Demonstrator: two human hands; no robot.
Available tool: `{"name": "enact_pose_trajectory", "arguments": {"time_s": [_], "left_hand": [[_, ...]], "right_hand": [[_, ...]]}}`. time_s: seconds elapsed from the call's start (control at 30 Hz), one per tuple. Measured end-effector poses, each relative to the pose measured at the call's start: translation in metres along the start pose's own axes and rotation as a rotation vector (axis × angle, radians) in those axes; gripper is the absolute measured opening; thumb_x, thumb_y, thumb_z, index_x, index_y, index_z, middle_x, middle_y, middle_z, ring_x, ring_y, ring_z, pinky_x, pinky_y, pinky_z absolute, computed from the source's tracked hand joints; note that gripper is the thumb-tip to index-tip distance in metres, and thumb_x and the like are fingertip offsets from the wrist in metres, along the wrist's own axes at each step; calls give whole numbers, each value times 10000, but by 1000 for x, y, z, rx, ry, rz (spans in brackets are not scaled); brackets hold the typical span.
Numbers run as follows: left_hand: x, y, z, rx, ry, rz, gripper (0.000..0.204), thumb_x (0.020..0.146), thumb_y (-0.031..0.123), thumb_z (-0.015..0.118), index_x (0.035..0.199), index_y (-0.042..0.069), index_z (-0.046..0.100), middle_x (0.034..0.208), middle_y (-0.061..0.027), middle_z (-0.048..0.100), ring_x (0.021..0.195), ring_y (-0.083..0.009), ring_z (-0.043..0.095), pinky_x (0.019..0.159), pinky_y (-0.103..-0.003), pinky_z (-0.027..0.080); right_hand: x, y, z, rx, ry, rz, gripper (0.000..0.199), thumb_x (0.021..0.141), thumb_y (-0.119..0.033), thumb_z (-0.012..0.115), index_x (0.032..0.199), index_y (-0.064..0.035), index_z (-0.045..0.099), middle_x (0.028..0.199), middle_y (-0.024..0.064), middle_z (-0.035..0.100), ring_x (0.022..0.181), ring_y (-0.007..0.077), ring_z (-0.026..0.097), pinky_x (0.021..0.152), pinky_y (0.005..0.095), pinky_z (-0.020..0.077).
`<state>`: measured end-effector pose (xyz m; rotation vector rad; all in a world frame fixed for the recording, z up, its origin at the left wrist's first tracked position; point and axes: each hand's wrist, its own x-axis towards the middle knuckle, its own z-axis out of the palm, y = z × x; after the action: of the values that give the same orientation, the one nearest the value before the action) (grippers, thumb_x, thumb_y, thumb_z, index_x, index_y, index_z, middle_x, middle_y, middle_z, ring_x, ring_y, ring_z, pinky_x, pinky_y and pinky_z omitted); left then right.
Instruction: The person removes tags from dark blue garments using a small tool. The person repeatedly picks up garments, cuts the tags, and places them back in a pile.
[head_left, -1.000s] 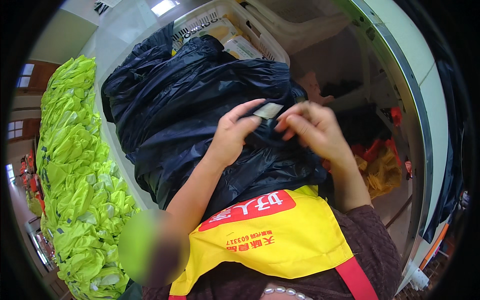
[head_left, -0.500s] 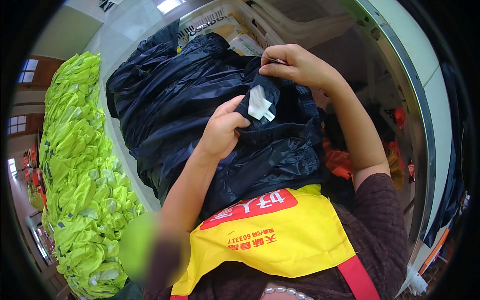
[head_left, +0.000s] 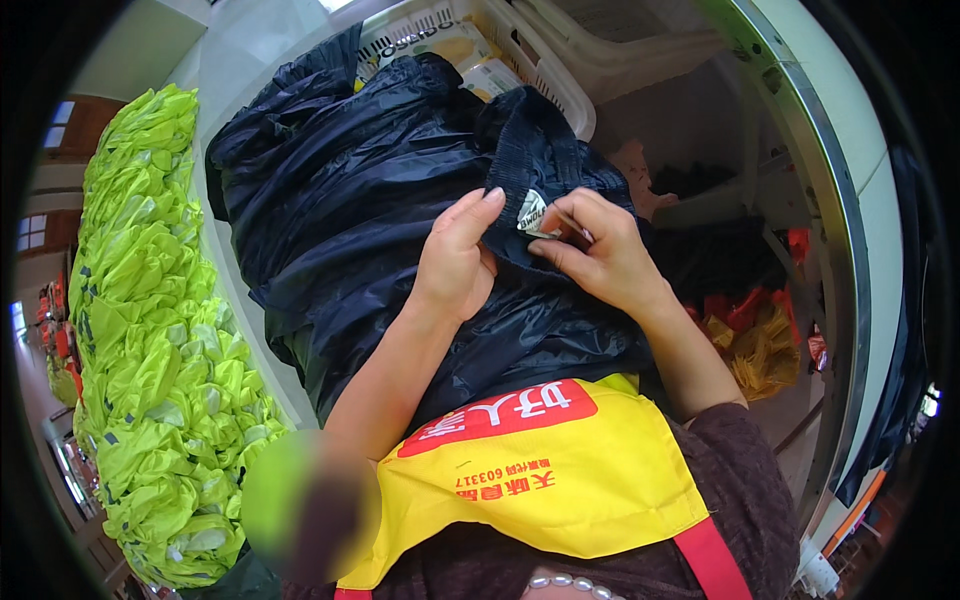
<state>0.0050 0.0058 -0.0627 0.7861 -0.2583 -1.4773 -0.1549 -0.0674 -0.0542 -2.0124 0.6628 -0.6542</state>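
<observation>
A large pile of shiny dark navy garments [head_left: 350,200] lies in front of me. One of them has a gathered elastic waistband [head_left: 508,150] with a white label [head_left: 531,212] bearing dark print. My left hand [head_left: 458,255] is closed on the waistband just left of the label, thumb on top. Fingers bent and pinched together, my right hand [head_left: 605,250] is at the label's right edge; whatever lies between its fingertips is too small to make out. Below both hands, the dark cloth spreads down to my yellow apron [head_left: 540,490].
A long heap of neon yellow-green garments [head_left: 160,350] runs along the left, beside the pale table edge [head_left: 240,300]. Behind the dark pile stands a white plastic basket [head_left: 560,90] holding printed packages. Orange and yellow material [head_left: 755,345] lies lower right, inside a metal-edged frame [head_left: 835,200].
My right hand has come down from above the label to its right edge. The waistband now stands up more behind the label, whose printed face shows. The left hand stays near its place.
</observation>
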Motion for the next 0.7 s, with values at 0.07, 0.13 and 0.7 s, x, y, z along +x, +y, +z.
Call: {"name": "enact_pose_trajectory", "arguments": {"time_s": [0.07, 0.13, 0.7], "left_hand": [[-1, -3, -1, 22, 0, -12, 136, 916, 113, 490, 969, 21, 575, 908, -51, 623, 826, -111, 595, 752, -241, 472], [-2, -4, -5, 20, -22, -41, 142, 912, 89, 490, 997, 12, 573, 934, -60, 636, 829, -114, 611, 766, -241, 484], [-1, 26, 6, 620, -151, -160, 251, 769, 100, 700, 978, -4, 608, 864, -29, 642, 775, -81, 592, 709, -214, 469]], "right_hand": [[-2, -1, -2, -51, -48, -60, 216, 709, -61, 719, 870, -18, 583, 777, 100, 576, 673, 225, 574, 595, 284, 446], [-2, -3, -8, -77, -153, -96, 225, 717, -30, 718, 904, -2, 594, 804, 97, 602, 679, 191, 597, 604, 253, 456], [88, 28, -46, 119, -477, 25, 205, 843, -272, 641, 818, -71, 608, 692, 18, 556, 608, 102, 502, 555, 246, 388]]}}
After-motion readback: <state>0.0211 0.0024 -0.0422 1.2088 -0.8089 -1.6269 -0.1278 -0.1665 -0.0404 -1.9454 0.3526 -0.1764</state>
